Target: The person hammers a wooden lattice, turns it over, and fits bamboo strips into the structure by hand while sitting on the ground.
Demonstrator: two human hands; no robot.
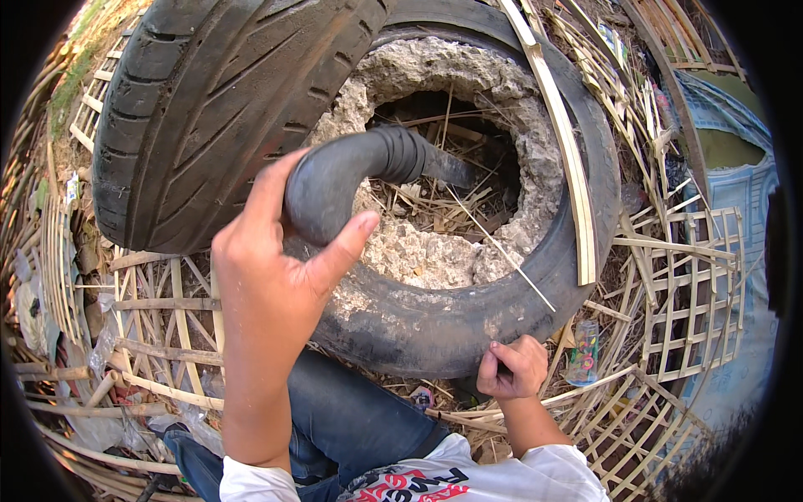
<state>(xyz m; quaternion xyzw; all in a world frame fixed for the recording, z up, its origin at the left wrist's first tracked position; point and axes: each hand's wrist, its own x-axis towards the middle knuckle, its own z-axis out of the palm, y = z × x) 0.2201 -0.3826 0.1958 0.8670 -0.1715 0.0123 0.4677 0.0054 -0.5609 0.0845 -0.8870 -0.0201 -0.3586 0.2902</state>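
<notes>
**Gripping a black-handled knife (355,176) over a lying tire (418,330)**

The left hand (280,243), at nine o'clock from the middle of the view, is clamped on the butt of the curved handle. The knife's dull blade points toward two o'clock, over the hole (456,197). At about half past four, the right hand (514,368) is curled in at the tire's near edge; whether it pinches anything cannot be told. The hands are apart.

Broken stone (435,63) rings the hole inside the tire, with cut slivers lying in it. A second tire (226,117) leans at ten o'clock. A pale strip (562,151) crosses the lying tire toward one o'clock. Farther out are a clear cup (583,351) at four, slatted lattice (694,289) and a blue sheet (732,276) at three.
</notes>
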